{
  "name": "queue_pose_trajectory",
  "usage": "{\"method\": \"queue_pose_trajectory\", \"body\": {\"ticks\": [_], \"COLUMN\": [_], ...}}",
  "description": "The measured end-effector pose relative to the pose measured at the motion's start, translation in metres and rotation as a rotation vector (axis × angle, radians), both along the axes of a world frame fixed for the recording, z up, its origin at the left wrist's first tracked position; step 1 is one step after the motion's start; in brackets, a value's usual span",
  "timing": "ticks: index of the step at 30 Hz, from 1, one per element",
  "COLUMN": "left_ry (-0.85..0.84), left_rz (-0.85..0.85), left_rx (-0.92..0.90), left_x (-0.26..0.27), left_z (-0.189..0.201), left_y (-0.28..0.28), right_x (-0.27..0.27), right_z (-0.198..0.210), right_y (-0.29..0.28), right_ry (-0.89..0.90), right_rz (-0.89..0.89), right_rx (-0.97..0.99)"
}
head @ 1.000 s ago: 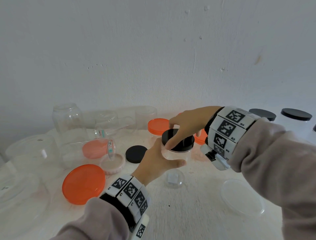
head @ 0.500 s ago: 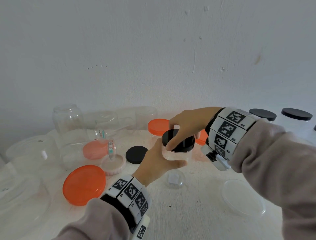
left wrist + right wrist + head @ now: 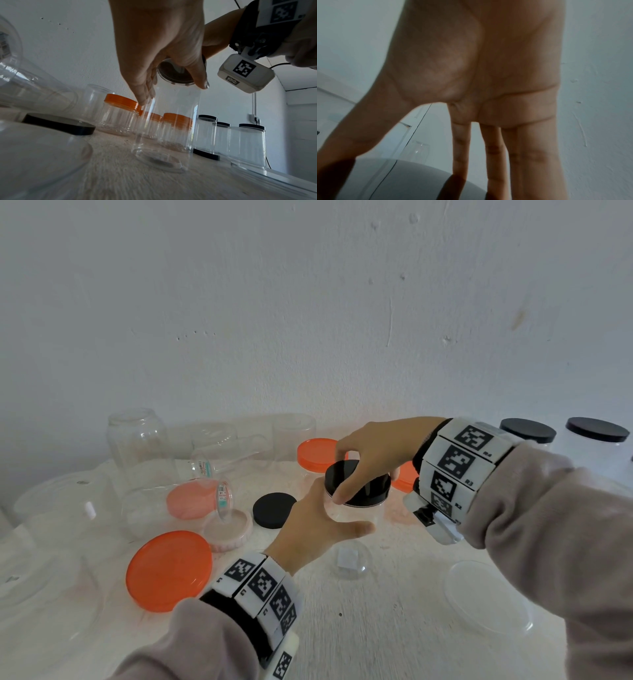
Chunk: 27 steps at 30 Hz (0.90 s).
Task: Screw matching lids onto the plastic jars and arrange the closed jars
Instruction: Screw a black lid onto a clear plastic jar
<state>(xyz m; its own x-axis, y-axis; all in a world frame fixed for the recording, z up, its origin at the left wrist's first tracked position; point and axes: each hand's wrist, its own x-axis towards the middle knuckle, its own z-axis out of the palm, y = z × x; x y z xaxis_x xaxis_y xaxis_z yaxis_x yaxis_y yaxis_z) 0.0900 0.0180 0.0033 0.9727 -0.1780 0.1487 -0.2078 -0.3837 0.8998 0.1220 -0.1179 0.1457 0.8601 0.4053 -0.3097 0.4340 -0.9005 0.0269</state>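
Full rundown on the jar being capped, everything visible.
The clear plastic jar is a tall, straight-walled cylinder that looks empty and stands upright on the white table. A black lid sits on its mouth. The right hand grips the lid's rim from above; the left hand wraps the jar's upper wall, thumb towards the camera. Orange-lidded jars stand just behind it.

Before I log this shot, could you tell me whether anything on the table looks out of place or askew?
Yes: a clear plastic jar with a pink lid lies tipped on its side left of the loose black round lid, while the other jars nearby stand upright.
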Motion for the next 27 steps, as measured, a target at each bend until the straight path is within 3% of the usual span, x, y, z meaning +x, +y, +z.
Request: {"method": "queue_pose_trajectory", "body": {"ticks": [5,10,15,20,24,27], "left_ry": [-0.014,-0.011,-0.014,-0.020,-0.021,-0.010], "left_rz": [0.005,0.002,0.009,0.006,0.007,0.000], "left_rx": [0.008,0.013,0.017,0.022,0.026,0.022], "left_x": [0.001,0.002,0.002,0.002,0.001,0.001], "left_z": [0.001,0.000,-0.001,-0.001,0.000,0.001], "left_y": [0.000,0.000,0.000,0.001,0.000,0.000], "right_x": [-0.002,-0.002,-0.002,-0.002,0.000,0.001], "right_z": [0.009,0.007,-0.005,0.007,0.008,0.002], "right_y": [-0.001,-0.002,0.000,-0.007,-0.007,-0.006], "right_ry": [0.117,0.086,-0.090,0.126,0.121,0.065], "right_rz": [0.068,0.063,-0.005,0.033,0.094,0.033], "right_rx": [-0.016,0.032,-0.003,0.048,0.042,0.064]}}
